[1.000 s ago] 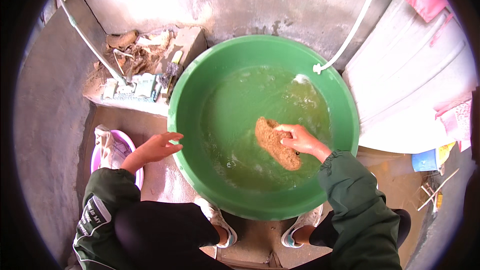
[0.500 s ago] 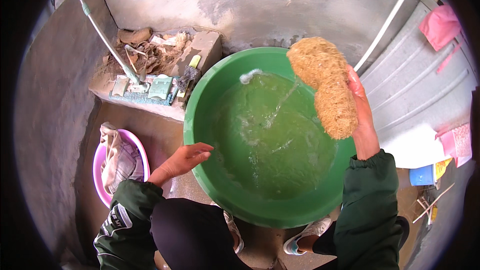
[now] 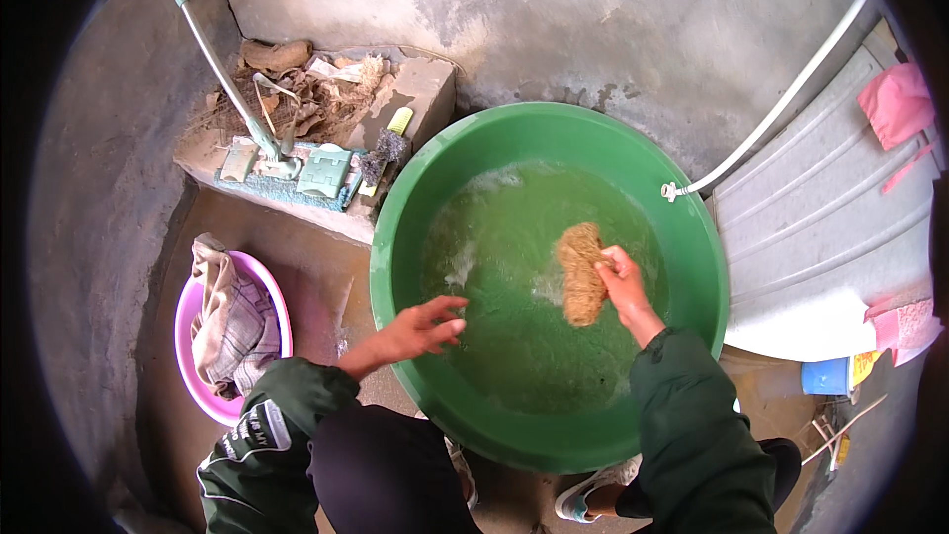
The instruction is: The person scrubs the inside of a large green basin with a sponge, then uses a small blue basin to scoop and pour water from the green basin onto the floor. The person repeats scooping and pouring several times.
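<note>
The left hand (image 3: 420, 328) is hovering with fingers spread and empty over the near rim of the large round green plastic basin (image 3: 425, 193). Beyond it, the right hand (image 3: 625, 282) is gripping a tan, coarse fibrous scrubber (image 3: 580, 272), dipping it in the foamy water at the basin's middle. Farther left, a pink plastic tub (image 3: 188, 321) is holding crumpled cloth (image 3: 229, 314).

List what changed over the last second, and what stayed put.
The right hand lifted the brown fibre scrubber out of the water, up over the far rim, then brought it back down into the green basin. It kept its hold throughout. The left hand stayed at the near rim; the pink tub did not move.
</note>
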Motion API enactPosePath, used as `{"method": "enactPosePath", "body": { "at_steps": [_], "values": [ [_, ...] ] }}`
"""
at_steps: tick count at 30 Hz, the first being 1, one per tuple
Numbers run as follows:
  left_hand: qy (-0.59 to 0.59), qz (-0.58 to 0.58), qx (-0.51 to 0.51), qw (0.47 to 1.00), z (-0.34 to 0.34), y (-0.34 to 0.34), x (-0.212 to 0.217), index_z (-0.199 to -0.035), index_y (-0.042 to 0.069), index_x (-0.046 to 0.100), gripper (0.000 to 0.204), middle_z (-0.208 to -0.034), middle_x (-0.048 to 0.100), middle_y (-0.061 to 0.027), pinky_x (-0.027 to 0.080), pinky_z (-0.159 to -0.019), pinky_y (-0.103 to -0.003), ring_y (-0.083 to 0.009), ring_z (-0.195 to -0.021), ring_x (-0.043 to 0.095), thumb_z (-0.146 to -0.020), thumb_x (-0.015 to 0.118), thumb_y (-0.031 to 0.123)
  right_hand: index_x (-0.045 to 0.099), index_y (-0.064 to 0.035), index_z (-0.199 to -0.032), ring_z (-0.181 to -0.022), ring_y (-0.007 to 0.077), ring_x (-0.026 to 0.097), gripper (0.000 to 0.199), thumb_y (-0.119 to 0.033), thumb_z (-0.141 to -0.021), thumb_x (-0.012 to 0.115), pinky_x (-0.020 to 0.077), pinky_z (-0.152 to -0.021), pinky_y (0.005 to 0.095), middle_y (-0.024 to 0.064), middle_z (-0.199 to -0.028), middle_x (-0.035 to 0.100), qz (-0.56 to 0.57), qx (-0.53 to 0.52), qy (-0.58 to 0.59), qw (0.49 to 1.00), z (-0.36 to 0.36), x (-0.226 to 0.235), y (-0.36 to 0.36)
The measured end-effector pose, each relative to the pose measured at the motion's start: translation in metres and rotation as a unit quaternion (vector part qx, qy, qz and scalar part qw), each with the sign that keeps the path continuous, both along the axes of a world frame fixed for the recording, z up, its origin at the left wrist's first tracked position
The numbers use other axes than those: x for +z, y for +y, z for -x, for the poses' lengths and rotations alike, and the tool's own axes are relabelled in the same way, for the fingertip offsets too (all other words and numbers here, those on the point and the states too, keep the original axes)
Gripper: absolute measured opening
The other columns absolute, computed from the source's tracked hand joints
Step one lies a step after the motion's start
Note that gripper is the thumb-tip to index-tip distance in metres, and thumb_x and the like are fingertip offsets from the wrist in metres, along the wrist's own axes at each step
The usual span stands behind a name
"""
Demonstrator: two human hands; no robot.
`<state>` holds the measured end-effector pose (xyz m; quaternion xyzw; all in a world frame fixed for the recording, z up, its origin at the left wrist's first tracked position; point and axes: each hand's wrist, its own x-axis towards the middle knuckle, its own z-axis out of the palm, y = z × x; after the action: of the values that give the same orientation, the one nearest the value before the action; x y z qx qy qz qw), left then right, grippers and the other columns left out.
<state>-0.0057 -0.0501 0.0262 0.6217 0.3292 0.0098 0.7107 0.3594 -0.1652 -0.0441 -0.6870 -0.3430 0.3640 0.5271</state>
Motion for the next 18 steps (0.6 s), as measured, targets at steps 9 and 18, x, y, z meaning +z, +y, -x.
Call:
{"method": "enactPosePath", "body": {
  "at_steps": [9, 18],
  "values": [
    [-0.085, -0.058, 0.013, 0.995, -0.039, -0.020, 0.009, -0.143, 0.010, 0.031, 0.066, -0.134, 0.041, -0.0117, 0.056, -0.071, -0.030, -0.0190, -0.100, 0.058, -0.087, 0.066, 0.010, 0.045, -0.0070, -0.129, -0.105, 0.0116, 0.052, 0.043, -0.023, -0.092, 0.061, 0.0444, -0.087, 0.0277, 0.0029, -0.111, 0.057, -0.040, 0.056, 0.299, 0.952, 0.154, 0.065, 0.019],
    [-0.167, -0.271, 0.003, 0.948, -0.028, 0.014, 0.032, -0.131, 0.015, 0.049, 0.050, -0.129, 0.046, -0.0082, 0.052, -0.070, -0.027, -0.0145, -0.087, 0.058, -0.085, 0.061, -0.001, 0.046, -0.0038, -0.124, -0.095, 0.0132, 0.059, 0.039, -0.020, -0.092, 0.060, 0.0524, -0.076, 0.0276, 0.0072, -0.112, 0.059, -0.222, 0.093, 0.118, 0.963, 0.095, 0.198, 0.063]
  ]
}}
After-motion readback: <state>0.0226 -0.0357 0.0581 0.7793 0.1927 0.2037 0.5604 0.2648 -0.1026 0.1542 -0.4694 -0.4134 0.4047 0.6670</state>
